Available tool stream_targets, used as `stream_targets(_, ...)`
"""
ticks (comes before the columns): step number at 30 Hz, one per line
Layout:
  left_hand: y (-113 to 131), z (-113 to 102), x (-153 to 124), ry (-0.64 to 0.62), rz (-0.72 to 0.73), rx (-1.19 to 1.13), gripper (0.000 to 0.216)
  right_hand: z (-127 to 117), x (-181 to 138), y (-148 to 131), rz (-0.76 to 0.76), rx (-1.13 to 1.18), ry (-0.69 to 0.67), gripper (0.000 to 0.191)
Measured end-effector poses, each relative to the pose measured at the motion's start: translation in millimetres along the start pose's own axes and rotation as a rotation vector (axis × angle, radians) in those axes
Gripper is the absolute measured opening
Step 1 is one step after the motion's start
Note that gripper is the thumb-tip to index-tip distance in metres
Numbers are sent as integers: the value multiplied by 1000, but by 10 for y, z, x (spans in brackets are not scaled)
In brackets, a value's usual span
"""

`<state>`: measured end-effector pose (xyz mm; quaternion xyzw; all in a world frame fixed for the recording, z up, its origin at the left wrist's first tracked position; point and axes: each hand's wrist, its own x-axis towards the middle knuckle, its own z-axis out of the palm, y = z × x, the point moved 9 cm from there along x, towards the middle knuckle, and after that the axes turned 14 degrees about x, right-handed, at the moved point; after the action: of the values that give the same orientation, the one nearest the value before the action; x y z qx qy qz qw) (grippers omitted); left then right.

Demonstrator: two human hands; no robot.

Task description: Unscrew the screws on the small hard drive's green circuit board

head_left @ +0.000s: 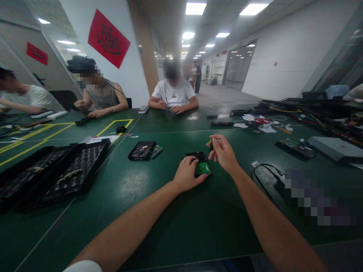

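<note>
Your left hand [187,174] clasps the hard drive [200,163], green board up, mid-table. Your right hand [224,153] pinches a small screwdriver [210,144] just above it. Left: black gridded trays [70,170], contents unclear. Beyond: second drive [141,150].

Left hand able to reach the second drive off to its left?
Probably yes: only bare table lies between the left hand and the second drive, though that hand now holds the green-board drive.
</note>
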<state>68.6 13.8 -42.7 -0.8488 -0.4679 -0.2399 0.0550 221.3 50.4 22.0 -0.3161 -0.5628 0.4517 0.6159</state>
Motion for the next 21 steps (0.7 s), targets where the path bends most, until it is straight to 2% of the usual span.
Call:
stream_targets(6,-1,3,8,3,2,-6,66,-85,4,72,64,109,66,41)
stream_targets(16,6,-6,5,3,9,-1,68,30,18,26,78,58,3,41)
stream_targets(21,7,-8,7,5,7,7,66,-6,24,-10,73,-1,39,46)
